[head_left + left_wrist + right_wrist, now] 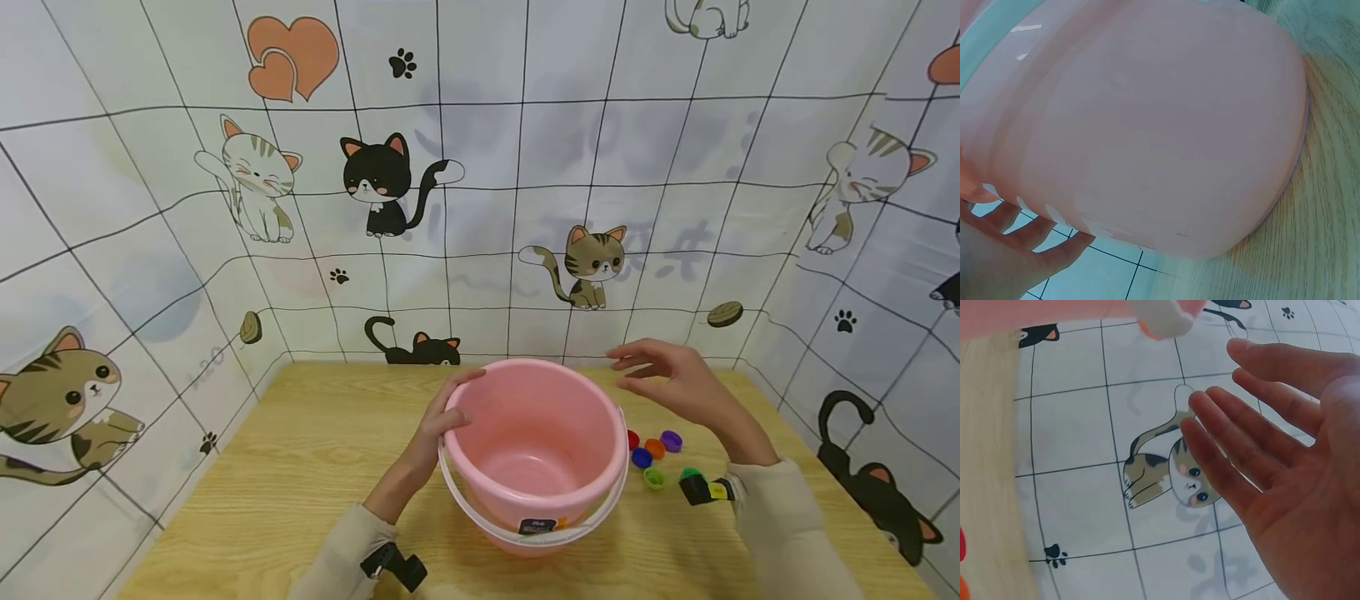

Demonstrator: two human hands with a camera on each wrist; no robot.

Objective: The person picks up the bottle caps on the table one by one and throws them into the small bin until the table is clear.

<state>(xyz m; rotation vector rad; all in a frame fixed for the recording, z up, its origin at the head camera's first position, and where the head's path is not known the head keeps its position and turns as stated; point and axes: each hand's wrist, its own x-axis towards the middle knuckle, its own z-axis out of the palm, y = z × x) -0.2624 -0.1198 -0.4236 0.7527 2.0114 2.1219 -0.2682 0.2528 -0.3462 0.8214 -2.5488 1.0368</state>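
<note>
A pink plastic bucket [525,500] stands on the wooden table, its mouth tipped a little toward the head camera. Its white handle [495,531] hangs down across the front. My left hand [441,414] grips the rim at the left, thumb over the inside edge. In the left wrist view the fingers of the left hand [1007,250] lie along the bucket's outer wall [1166,137]. To the right of the bucket, my right hand [671,379] is raised in the air with nothing in it. Its fingers are spread and relaxed in the right wrist view, apart from the bucket.
Several small coloured caps lie right of the bucket, among them a purple cap [671,441], an orange cap [655,449], a blue cap [641,457] and a light green cap [654,478]. A cat-printed sheet [480,275] surrounds the table [322,467] at the back and sides.
</note>
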